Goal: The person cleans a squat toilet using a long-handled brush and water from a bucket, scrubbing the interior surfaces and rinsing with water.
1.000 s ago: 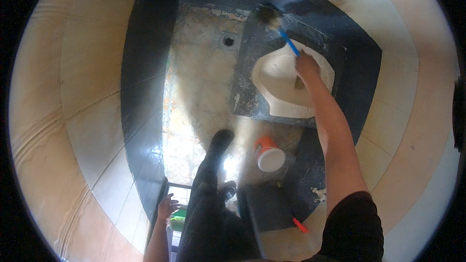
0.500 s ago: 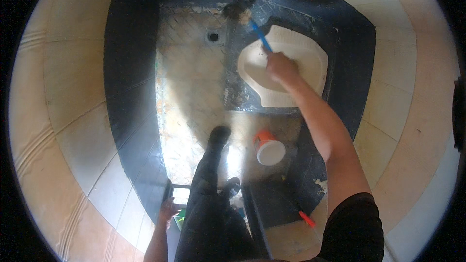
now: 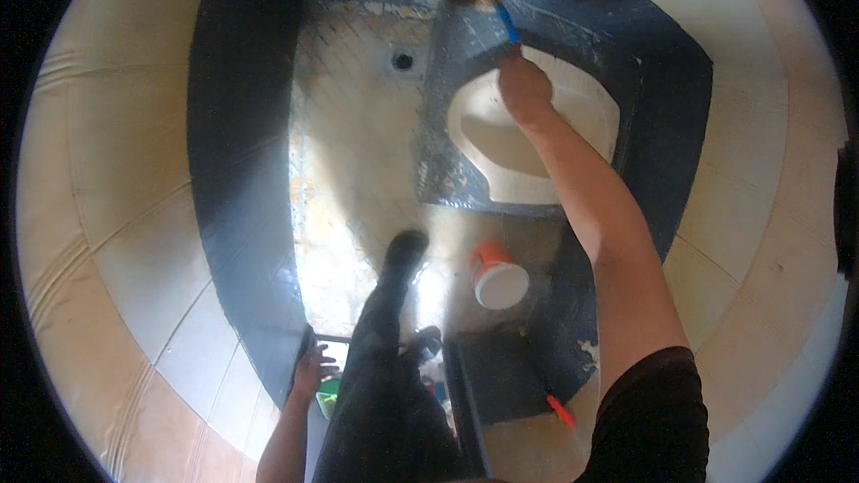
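My right hand (image 3: 524, 85) is closed round the blue handle of a scrubbing brush (image 3: 507, 22), arm stretched out over the pale squat toilet pan (image 3: 586, 94). The brush's dark and tan bristle end, slightly blurred, is at the far edge of the dark raised platform (image 3: 440, 161), by the foot of the back wall. Low on the left, my left hand (image 3: 311, 370) is beside the dark door frame, fingers apart and nothing seen in them. Whether it leans on the frame I cannot tell.
A white and orange bucket (image 3: 501, 291) stands on the floor right of my leg. A drain hole (image 3: 403, 62) lies in the worn tiled floor (image 3: 358, 125). An orange-red handled tool (image 3: 560, 410) is at the lower right. Dark wall bands enclose the space.
My right hand has moved the brush farther away, its bristle end now nearer the back wall. My left hand's fingers have spread, and the view has shifted slightly.
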Available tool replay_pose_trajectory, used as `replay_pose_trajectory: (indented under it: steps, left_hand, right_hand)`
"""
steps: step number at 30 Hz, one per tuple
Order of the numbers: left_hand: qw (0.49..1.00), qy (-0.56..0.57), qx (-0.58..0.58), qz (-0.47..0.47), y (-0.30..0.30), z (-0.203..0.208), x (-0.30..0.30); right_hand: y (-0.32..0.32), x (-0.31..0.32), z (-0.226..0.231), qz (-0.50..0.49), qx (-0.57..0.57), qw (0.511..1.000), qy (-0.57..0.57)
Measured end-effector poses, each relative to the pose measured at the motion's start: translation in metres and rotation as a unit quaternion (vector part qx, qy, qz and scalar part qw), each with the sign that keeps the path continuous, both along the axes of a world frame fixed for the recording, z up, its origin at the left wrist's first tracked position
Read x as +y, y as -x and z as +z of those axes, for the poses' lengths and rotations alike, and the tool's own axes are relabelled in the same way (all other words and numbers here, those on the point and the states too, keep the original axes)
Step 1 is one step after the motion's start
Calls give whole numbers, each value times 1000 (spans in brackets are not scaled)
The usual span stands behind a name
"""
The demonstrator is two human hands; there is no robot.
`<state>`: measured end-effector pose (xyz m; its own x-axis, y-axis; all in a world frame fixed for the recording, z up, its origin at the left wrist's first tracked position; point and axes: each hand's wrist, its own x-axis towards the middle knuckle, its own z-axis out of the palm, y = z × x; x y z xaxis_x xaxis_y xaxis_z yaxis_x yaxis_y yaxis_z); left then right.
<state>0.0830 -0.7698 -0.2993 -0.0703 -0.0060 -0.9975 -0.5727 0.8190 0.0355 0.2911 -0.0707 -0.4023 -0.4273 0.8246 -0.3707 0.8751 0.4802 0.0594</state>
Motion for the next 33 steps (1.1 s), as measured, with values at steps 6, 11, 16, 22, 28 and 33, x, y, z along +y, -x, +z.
replay_pose_trajectory:
  steps: [6,11,16,22,28,33]
  left_hand:
    - [998,28,46,-13,8,16,-8]
    - [998,23,44,-27,10,-5,9]
    - [998,10,67,-1,20,-14,-6]
    - [997,50,53,-19,8,12,-9]
    - [999,0,38,5,13,-5,-21]
    - [983,120,82,111,22,55,-106]
  right_hand:
    - [-72,9,26,0,-117,990,81]
    - [-42,50,-4,105,-68,992,-2]
    - [-9,37,-15,92,-45,995,1]
    - [-3,56,-13,180,20,983,-40]
    - [104,72,13,88,-50,994,52]
    - [44,84,48,132,-15,991,12]
